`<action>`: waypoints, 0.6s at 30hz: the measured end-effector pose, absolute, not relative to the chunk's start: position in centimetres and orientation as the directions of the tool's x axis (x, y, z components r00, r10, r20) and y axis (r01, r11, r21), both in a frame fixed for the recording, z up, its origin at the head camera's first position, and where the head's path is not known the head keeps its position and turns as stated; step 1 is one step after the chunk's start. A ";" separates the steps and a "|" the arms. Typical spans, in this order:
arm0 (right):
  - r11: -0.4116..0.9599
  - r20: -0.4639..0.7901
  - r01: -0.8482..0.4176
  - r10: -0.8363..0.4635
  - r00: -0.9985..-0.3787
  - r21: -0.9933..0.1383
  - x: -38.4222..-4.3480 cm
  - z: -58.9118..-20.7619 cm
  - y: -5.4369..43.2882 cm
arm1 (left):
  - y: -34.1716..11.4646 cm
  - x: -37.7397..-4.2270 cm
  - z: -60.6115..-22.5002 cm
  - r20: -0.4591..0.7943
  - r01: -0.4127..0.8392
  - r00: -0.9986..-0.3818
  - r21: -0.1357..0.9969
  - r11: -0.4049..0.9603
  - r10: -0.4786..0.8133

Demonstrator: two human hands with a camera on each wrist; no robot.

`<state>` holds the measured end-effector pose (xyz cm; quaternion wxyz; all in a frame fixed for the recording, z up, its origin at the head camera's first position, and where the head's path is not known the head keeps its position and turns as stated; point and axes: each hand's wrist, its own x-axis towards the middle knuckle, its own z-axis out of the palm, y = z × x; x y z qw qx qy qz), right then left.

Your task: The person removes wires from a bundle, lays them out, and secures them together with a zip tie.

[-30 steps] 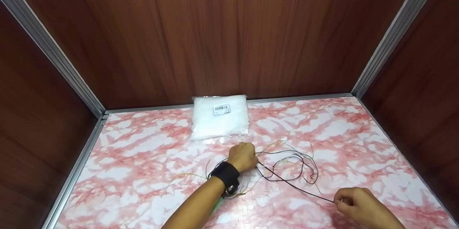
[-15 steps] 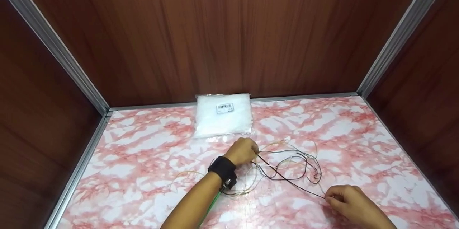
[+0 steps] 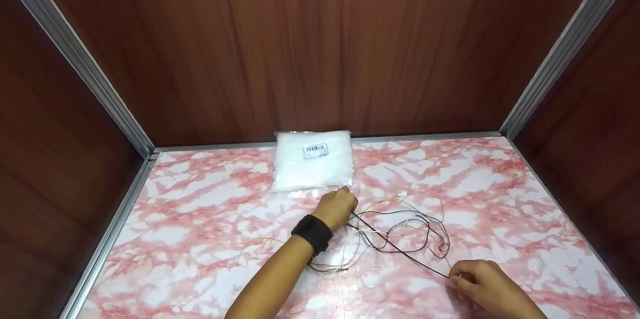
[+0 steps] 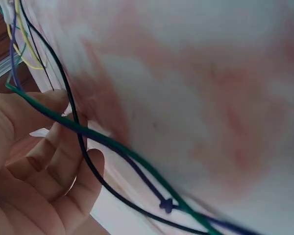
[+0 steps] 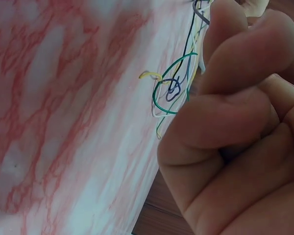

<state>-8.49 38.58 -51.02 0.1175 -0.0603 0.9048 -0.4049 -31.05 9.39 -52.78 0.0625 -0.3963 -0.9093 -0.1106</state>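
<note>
In the head view a thin black cord (image 3: 400, 249) runs nearly straight between my two hands, above a loose tangle of cords on the table. My left hand (image 3: 336, 207) grips its far end, just in front of the white package (image 3: 314, 166). In the left wrist view, thumb and forefinger meet on a thin dark strand, while a green cord (image 4: 110, 143) and a knotted purple cord (image 4: 167, 205) cross before the hand. My right hand (image 3: 482, 284) pinches the near end at the lower right; its curled fingers hide the grip in the right wrist view.
Loops of black, white and yellowish cord lie right of my left hand; more ends (image 3: 327, 270) lie under the left wrist. A black band (image 3: 312, 234) circles that wrist. Dark wooden panels (image 3: 320, 49) with metal edging wall in the pink-and-white marbled table (image 3: 200, 219) at back and sides.
My left hand has shifted slightly away and left, towards the package, still holding the cord. My right hand has come a little left. The green cord by the left forearm is now hidden.
</note>
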 end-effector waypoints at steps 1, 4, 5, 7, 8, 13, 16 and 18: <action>0.657 -0.166 -0.009 -0.203 -0.965 -0.754 -8.5 -51.0 38.6 | 9.4 -31.1 -52.7 0.194 0.731 -0.682 0.151 0.665 0.705; 0.645 -0.171 0.005 -0.194 -0.966 -0.764 -8.6 -51.0 38.4 | 9.0 -31.5 -52.3 0.162 0.690 -0.721 0.248 0.680 0.673; 0.642 -0.171 0.008 -0.193 -0.966 -0.767 -8.7 -51.0 38.3 | 8.8 -31.7 -52.1 0.147 0.662 -0.742 0.310 0.682 0.654; 0.647 -0.155 -0.013 -0.201 -0.967 -0.762 -9.0 -51.0 38.1 | 8.5 -32.1 -51.8 0.121 0.594 -0.780 0.454 0.665 0.614; 0.652 -0.144 -0.027 -0.207 -0.968 -0.758 -9.2 -51.1 38.1 | 8.4 -32.2 -51.7 0.114 0.561 -0.792 0.523 0.642 0.599; 0.647 -0.120 -0.061 -0.232 -0.965 -0.760 -10.3 -51.3 37.5 | 8.3 -32.6 -51.4 -0.021 0.291 -0.812 0.851 0.437 0.583; 0.616 -0.126 -0.055 -0.247 -0.961 -0.786 -11.0 -51.2 37.0 | 8.4 -32.4 -51.3 -0.144 0.049 -0.800 0.952 0.302 0.582; 0.586 -0.123 -0.058 -0.264 -0.957 -0.808 -11.6 -51.0 36.7 | 8.5 -32.3 -51.2 -0.179 -0.047 -0.791 0.971 0.233 0.585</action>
